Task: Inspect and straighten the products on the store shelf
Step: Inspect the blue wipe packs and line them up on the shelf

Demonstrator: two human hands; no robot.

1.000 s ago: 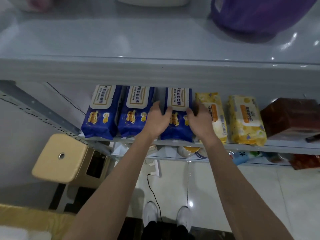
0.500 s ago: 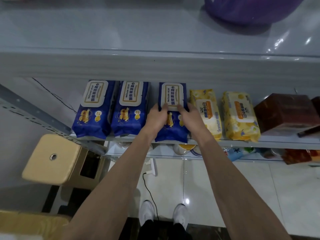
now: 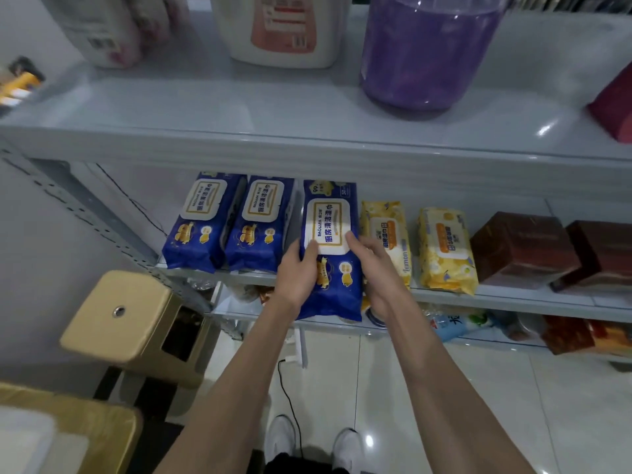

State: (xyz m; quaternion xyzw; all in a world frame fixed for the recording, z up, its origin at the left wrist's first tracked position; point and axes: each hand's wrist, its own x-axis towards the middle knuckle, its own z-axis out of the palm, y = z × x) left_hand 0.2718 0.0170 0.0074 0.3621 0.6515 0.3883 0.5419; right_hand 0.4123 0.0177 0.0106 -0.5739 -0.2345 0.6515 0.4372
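Blue wipes pack (image 3: 330, 234): held overhanging the shelf (image 3: 496, 298) edge.
Left grip (image 3: 297, 279): curled round its left side.
Right grip (image 3: 378, 272): curled round its right side.

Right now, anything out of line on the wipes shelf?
Yes: the third blue pack, gripped by the left hand and right hand, overhangs the shelf edge, well forward of the two blue packs to its left and the yellow packs to its right. Nothing looks spilled.
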